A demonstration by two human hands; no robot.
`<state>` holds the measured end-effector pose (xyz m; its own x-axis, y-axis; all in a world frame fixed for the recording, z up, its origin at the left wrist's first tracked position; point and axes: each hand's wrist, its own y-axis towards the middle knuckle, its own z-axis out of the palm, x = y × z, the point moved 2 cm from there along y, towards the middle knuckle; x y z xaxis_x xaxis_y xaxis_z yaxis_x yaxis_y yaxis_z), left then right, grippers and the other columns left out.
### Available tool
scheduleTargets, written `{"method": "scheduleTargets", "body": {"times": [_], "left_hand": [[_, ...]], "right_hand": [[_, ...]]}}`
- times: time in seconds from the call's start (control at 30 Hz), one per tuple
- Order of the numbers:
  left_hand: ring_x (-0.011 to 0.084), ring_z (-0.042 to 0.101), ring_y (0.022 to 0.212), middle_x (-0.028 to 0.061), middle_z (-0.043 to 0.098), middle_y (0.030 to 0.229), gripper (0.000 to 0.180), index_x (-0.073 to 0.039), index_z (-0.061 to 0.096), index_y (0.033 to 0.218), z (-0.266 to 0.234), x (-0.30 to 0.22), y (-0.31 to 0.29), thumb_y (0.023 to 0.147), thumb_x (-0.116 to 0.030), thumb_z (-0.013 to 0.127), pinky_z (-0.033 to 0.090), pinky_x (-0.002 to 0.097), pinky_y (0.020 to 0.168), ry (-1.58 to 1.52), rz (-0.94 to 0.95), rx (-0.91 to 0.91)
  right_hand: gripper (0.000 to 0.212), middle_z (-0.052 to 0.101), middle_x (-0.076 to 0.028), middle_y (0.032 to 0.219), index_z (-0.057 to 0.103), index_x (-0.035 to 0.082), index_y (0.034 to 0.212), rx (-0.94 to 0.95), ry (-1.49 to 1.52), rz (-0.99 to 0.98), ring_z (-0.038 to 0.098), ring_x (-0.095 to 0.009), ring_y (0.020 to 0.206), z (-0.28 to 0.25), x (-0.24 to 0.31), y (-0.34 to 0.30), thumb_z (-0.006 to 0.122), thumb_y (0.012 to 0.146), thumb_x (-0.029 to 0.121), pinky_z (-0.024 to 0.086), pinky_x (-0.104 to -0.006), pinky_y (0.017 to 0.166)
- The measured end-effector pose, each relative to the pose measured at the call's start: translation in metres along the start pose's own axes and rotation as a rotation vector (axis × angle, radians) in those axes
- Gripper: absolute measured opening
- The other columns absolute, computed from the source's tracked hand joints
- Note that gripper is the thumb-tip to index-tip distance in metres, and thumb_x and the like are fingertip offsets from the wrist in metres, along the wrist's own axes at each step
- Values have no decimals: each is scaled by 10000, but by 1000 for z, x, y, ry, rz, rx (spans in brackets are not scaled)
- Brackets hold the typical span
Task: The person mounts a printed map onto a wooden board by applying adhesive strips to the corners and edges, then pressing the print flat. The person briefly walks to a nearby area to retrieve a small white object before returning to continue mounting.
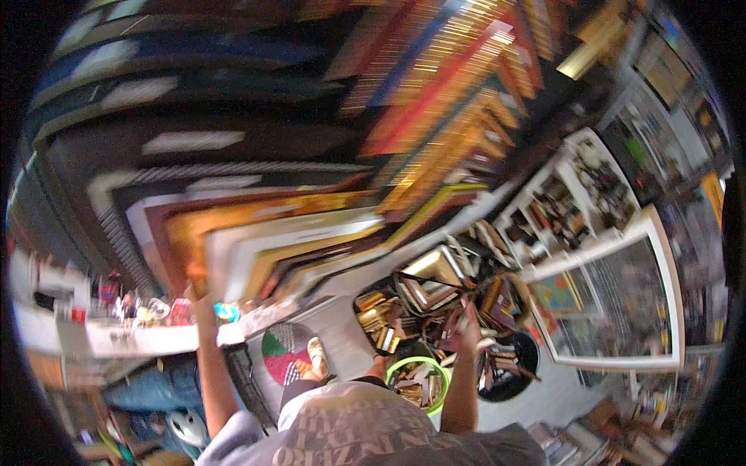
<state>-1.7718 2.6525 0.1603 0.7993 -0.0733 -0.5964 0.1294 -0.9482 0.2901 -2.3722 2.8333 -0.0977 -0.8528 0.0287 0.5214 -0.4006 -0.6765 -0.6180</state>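
Note:
My left hand (pixel 197 278) is raised at the lower edge of a wall of corner-shaped frame samples, beside an orange-gold frame corner (pixel 186 229) and a pale silver one (pixel 229 252). Motion smears its fingers, so whether it touches either corner is unclear. My right hand (pixel 468 330) is lower and to the right, in front of a heap of frame offcuts (pixel 451 330). Blur and the dark clutter behind hide its fingers and anything in them. Below it stands a lime-green-rimmed bucket (pixel 444 388) with cut moulding pieces inside.
A white shelf (pixel 74 335) with small items runs along the left. A large white frame (pixel 668 287) leans at the right, near a black bin (pixel 532 357) of offcuts. White shelving (pixel 552 206) stands behind. A round patterned mat (pixel 280 349) lies by my foot.

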Motion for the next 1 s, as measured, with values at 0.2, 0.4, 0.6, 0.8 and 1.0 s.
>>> {"method": "scheduleTargets", "body": {"times": [0.2, 0.4, 0.6, 0.8, 1.0], "left_hand": [[275, 667, 1036, 171, 670, 1174, 327, 5, 596, 1314, 28, -73, 16, 1040, -165, 545, 508, 416, 880, -305, -133, 169], [323, 570, 1319, 186, 602, 1414, 407, -38, 605, 1394, -48, -89, 57, 1020, -197, 635, 442, 409, 1115, -388, 519, 289], [224, 681, 1098, 153, 731, 1193, 320, -18, 698, 1260, -126, 115, 86, 1045, -244, 627, 516, 355, 989, -572, 128, 328], [119, 670, 987, 63, 734, 1155, 356, -51, 692, 1262, -180, 275, 59, 1076, -336, 585, 503, 277, 835, -832, -335, 233], [138, 667, 1035, 76, 726, 1174, 404, -16, 675, 1263, -164, 309, 53, 1067, -361, 598, 503, 278, 902, -1004, -481, 282]], "right_hand": [[464, 466, 24, 620, 527, 148, 856, 70, -288, 803, 369, -107, 453, -17, -248, -115, 700, 934, 572, 305, -232, 426], [162, 675, -30, 921, 630, 119, 1156, 213, -753, 530, 630, -148, 623, 107, -317, -143, 667, 1005, 166, 590, -291, 547], [170, 645, -73, 1070, 543, 69, 1189, 633, -522, 101, 721, -221, 851, 308, -371, -218, 539, 1024, 29, 611, -319, 757], [213, 685, -112, 1078, 572, 35, 1233, 922, -468, 50, 727, -190, 864, 467, -411, -289, 624, 1029, 70, 601, -281, 749], [320, 692, -132, 1039, 563, 9, 1263, 940, -449, 201, 694, -174, 784, 548, -472, -290, 688, 968, -5, 584, -266, 677]]}}
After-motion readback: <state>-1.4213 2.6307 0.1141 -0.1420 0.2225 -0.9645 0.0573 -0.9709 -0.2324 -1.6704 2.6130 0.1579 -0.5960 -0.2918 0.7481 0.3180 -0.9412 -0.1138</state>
